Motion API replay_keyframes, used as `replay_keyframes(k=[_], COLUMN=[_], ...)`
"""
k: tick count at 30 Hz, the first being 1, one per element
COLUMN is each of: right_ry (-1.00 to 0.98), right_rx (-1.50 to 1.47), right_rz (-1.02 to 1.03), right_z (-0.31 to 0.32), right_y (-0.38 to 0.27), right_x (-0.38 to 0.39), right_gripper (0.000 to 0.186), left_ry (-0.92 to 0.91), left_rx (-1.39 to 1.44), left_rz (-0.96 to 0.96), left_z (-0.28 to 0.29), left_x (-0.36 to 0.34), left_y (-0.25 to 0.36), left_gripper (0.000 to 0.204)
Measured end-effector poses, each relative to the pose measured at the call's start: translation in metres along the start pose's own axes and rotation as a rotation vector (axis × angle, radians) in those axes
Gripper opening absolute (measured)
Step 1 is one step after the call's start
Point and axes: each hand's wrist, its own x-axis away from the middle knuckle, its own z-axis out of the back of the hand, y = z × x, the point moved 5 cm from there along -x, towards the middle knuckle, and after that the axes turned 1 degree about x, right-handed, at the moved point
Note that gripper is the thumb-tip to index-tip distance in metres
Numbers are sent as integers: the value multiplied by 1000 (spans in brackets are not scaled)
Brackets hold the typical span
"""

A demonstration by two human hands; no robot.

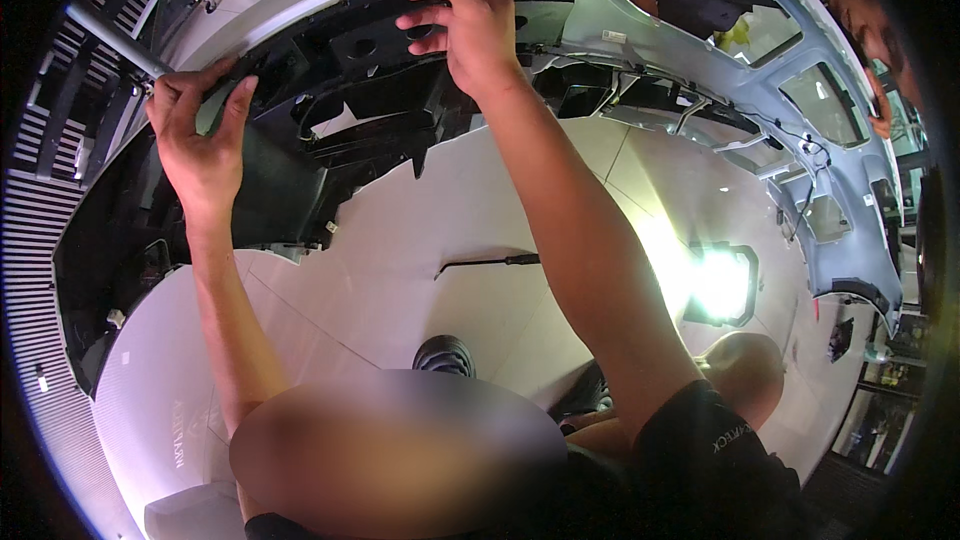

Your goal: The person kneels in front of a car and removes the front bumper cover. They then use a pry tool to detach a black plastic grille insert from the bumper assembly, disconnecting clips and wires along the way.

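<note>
A long curved black plastic car body panel [262, 180], with a silver-grey outer edge, spans the upper left. At its top left, my left hand [200, 135] has curled fingers and thumb close to the edge; what they grip, if anything, is unclear. Further right, my right hand [470, 35] is raised at the panel's upper rim, fingers spread and holding nothing visible. To its right the assembly continues in a pale blue-grey shell [845, 235] with openings and black wiring. On the floor [410, 210] below lies a thin hooked tool [500, 261] with a black handle, partly behind my right forearm.
A glowing work lamp [722, 285] stands on the floor at right, beside my knee. My shoes are below. A metal tube [115, 40] and slatted grating [40, 215] line the left. At upper right are skin-coloured shapes; I cannot tell whether another person or reflections.
</note>
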Motion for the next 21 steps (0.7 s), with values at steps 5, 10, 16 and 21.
replay_keyframes(k=[5,10,16,21], right_ry=[-1,29,-17,-74], right_rx=[-167,-259,-259,-151], right_rz=[21,2,-28,-64], right_z=[-1,-3,0,9], right_y=[13,22,13,14], right_x=[5,12,6,0], right_gripper=[34,31,32,33], left_ry=[-109,-116,-81,42], left_rx=[120,138,166,-5], left_rz=[-36,-37,8,-18], left_z=[8,9,3,3], left_x=[-4,-3,-5,7], left_y=[-7,-12,-10,0], left_gripper=[32,29,16,14])
